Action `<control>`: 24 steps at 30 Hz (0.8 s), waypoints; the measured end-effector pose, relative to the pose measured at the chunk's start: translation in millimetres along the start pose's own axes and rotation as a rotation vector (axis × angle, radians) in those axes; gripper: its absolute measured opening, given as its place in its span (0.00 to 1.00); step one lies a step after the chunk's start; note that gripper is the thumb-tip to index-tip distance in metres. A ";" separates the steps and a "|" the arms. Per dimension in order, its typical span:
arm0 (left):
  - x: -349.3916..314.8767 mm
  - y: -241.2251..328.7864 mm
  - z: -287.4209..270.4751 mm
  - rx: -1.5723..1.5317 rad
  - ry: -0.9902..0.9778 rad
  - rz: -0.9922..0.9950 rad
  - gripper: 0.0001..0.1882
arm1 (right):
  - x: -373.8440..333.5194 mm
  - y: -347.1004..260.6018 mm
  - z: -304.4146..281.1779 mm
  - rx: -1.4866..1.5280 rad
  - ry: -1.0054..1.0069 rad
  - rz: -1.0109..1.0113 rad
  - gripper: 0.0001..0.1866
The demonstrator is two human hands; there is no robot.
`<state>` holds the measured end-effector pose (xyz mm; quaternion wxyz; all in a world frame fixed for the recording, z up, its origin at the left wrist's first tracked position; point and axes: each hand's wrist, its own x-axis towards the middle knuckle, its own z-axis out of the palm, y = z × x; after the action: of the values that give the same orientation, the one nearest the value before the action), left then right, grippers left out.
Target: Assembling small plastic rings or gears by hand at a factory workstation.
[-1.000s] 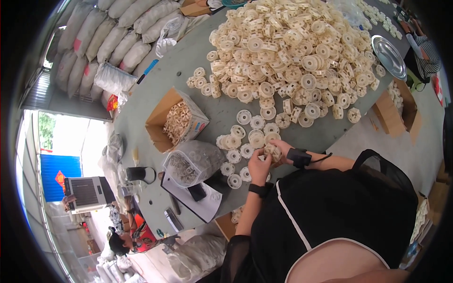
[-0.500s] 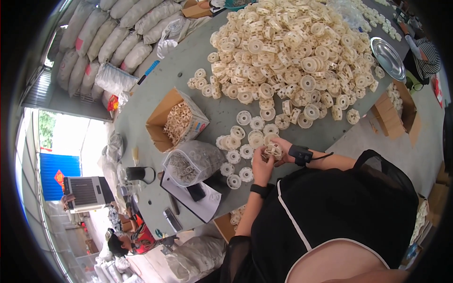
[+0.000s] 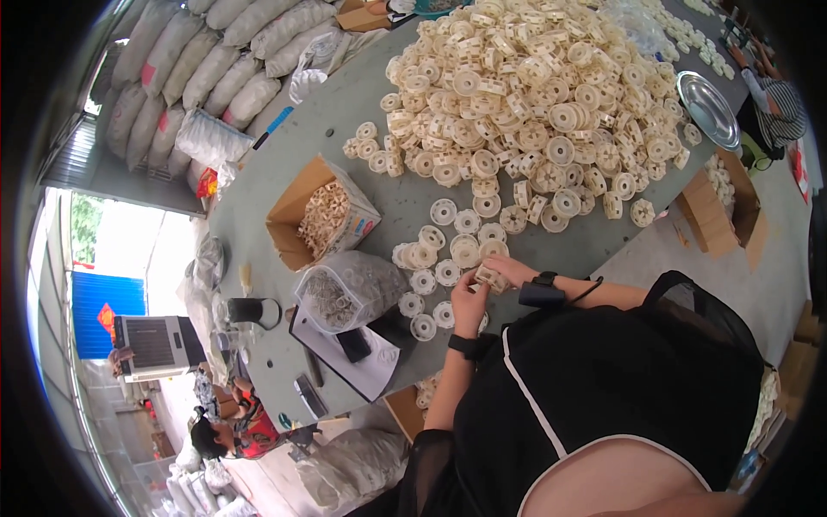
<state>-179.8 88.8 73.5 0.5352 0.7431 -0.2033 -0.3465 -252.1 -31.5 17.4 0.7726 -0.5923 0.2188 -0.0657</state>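
Between my two hands, close to the table's near edge, is a round cream plastic wheel-like part [image 3: 492,279] turned on its side. My left hand [image 3: 469,302] grips it from the left with fingers closed. From the right, my right hand [image 3: 514,270] has its fingers wrapped over the part's upper side. Several flat cream rings [image 3: 447,272] lie on the table just left of and beyond my hands, some of them stacked. Farther back rises a large heap of similar cream wheel parts [image 3: 525,95]. Part of the held piece is hidden by my fingers.
On the grey-green table [image 3: 250,194] stand a carton of small tan pieces [image 3: 323,215] and a clear bag of metal pieces [image 3: 332,297]. A clipboard [image 3: 379,366] with a dark phone [image 3: 354,344] lies nearer. A metal tray [image 3: 708,110] sits far right. Another person [image 3: 250,431] is lower left.
The wheel-like part has been turned so its side rim now shows, and both hands have shifted slightly left. My right hand's fingers have come over its top.
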 end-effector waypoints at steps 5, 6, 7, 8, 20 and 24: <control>-9.5 11.2 10.3 0.279 0.162 0.196 0.12 | 11.1 32.7 -9.3 -0.330 0.079 -0.174 0.19; -9.0 -0.5 13.4 0.242 0.209 0.238 0.13 | 11.2 26.3 -6.1 -0.330 0.070 -0.176 0.19; -9.0 -2.7 13.8 0.205 0.257 0.281 0.14 | 9.0 7.8 -0.8 -0.020 0.089 -0.021 0.18; -9.0 -4.6 12.1 0.205 0.266 0.279 0.14 | 8.7 -1.9 3.2 0.288 0.105 0.137 0.16; 3.6 -23.0 -5.1 -1.023 -0.117 -0.357 0.11 | -5.6 -40.7 19.7 -0.079 0.091 0.182 0.16; 4.6 -22.3 1.1 -0.841 -0.122 -0.374 0.11 | -8.2 -32.1 19.3 -0.241 0.166 0.011 0.16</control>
<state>-179.1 92.7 51.1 0.7053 0.4637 0.0612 -0.5327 -246.4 -20.7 53.7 0.6755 -0.6722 0.2915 -0.0833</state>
